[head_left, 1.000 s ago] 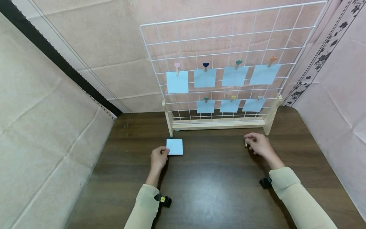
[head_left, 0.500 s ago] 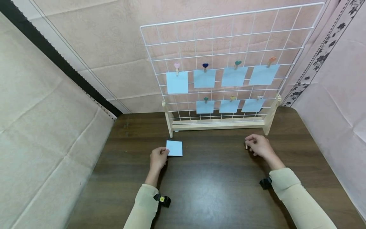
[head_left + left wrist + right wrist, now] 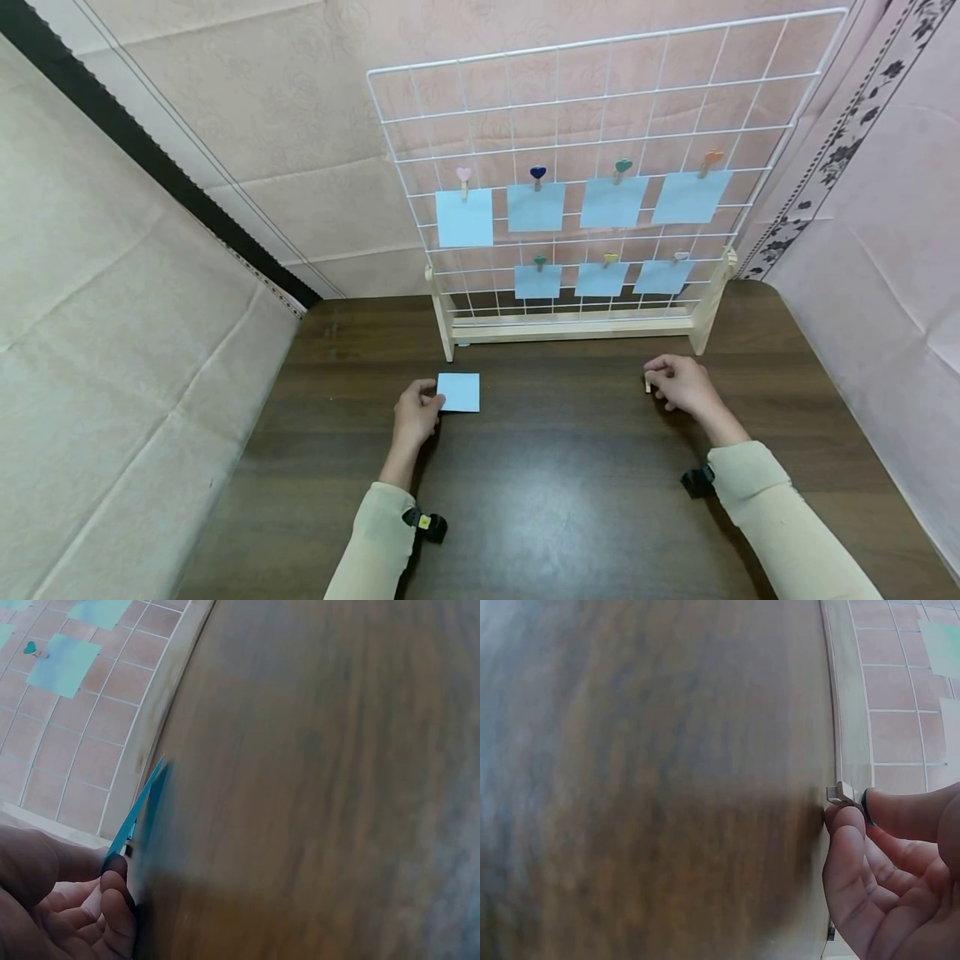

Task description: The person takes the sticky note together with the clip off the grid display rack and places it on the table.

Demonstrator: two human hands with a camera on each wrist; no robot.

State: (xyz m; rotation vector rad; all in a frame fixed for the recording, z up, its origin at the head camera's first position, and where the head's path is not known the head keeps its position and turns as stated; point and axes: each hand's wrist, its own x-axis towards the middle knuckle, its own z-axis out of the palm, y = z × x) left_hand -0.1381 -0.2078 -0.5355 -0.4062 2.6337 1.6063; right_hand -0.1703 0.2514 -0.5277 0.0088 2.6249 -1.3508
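Observation:
My left hand [image 3: 417, 414] pinches the edge of a square light-blue paper note [image 3: 459, 392] between thumb and fingers, low over the table. In the left wrist view the note [image 3: 135, 815] appears nearly edge-on, held above its shadow. On the right, my other hand [image 3: 680, 385] pinches a small wooden clothespin [image 3: 843, 793] between thumb and forefinger. A dark green edge shows by the thumb; the fingers hide the rest of the clip. Beyond both hands, a white wire grid [image 3: 600, 150] stands in a wooden base [image 3: 573, 332].
Several blue notes [image 3: 464, 219] hang on the grid in two rows under heart-topped clothespins [image 3: 537, 172]. The brown wooden table [image 3: 540, 483] spreads out before the grid. Pale cloth walls [image 3: 135, 350] enclose the left, back and right sides.
The blue note in my left hand has come slightly nearer to me. My right hand with the clothespin has shifted very slightly the same way. The hanging notes stay as they were.

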